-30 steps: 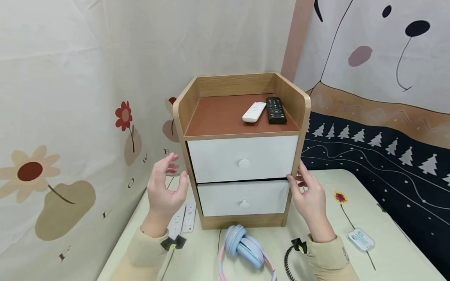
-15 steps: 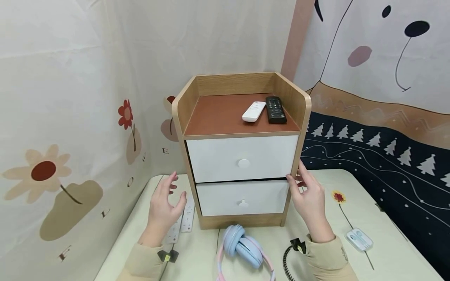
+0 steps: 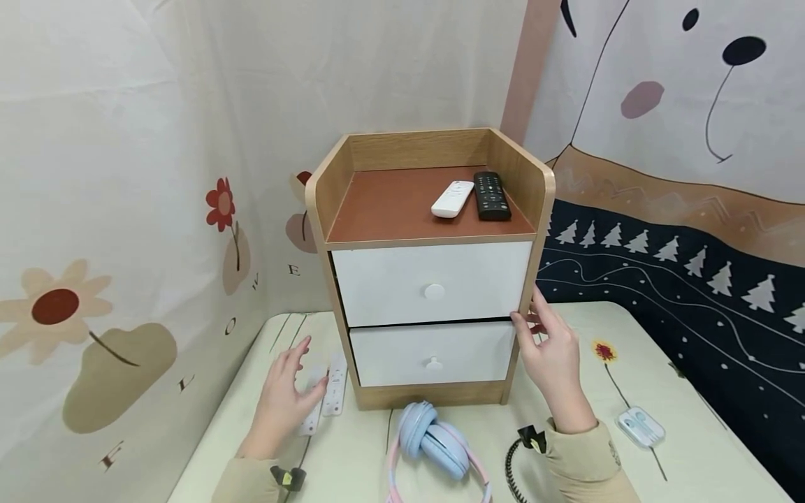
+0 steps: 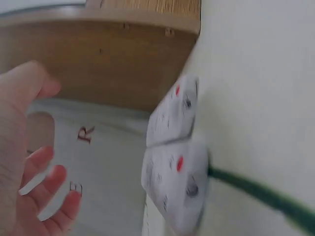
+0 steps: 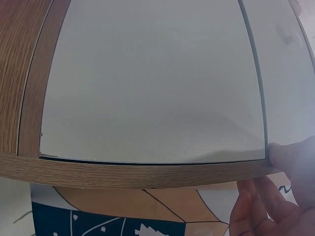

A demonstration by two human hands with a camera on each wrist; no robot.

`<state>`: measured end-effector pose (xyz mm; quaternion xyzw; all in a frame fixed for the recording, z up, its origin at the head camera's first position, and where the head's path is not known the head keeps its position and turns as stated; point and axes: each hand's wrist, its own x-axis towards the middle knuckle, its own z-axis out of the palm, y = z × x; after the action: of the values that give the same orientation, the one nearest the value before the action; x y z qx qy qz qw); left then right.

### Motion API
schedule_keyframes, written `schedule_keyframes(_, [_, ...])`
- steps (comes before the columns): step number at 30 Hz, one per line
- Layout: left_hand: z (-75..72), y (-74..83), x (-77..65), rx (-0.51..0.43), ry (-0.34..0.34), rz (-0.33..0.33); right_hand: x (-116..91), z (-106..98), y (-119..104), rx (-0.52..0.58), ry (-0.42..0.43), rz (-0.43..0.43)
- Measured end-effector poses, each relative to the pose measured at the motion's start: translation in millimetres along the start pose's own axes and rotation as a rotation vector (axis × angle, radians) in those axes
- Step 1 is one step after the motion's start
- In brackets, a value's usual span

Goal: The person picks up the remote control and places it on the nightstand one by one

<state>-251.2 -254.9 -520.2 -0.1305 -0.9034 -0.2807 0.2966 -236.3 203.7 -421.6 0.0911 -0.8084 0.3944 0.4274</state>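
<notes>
I look forward and down from the head at the whole cabinet [image 3: 434, 269]; from the left wrist, close and turned sideways, past power strips [image 4: 170, 174]; from the right, close onto drawer fronts [image 5: 152, 93]. All three share the cabinet.

I'd take this for a corner of a home, though I can't tell which room. Two remotes [image 3: 453, 200] lie on top of the small drawer cabinet [image 3: 402, 279], with pastel headphones [image 3: 445, 453] in front of it and power strips [image 3: 335, 391] to its left as I face it. Flower-printed cloth [image 3: 144, 230] hangs on that side of the cabinet, a bear-and-tree print [image 3: 666, 175] on its other side.
</notes>
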Motion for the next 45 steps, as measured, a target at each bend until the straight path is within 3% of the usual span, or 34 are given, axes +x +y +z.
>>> schedule_keyframes(8, [2.9,-18.1,-10.7,0.021,-0.24,-0.103,-0.1,-0.3,-0.8,0.013,0.01,0.006])
schedule_keyframes(21, [-0.6,-22.7,-15.7,0.112,-0.465,-0.281,-2.6,0.7,-0.8,0.018,0.01,0.0])
schedule_keyframes(25, [-1.0,-22.9,-16.6,0.123,-0.518,-0.309,-2.4,0.5,-1.2,0.016,0.014,-0.007])
schedule_keyframes(33, [-2.9,-23.4,-16.0,0.118,-0.544,-0.321,-0.1,0.1,-1.4,0.017,0.015,-0.012])
schedule_keyframes(45, [-1.2,-29.9,-16.1,0.153,-0.457,-0.386,-0.4,-0.5,-2.6,0.014,0.019,-0.015])
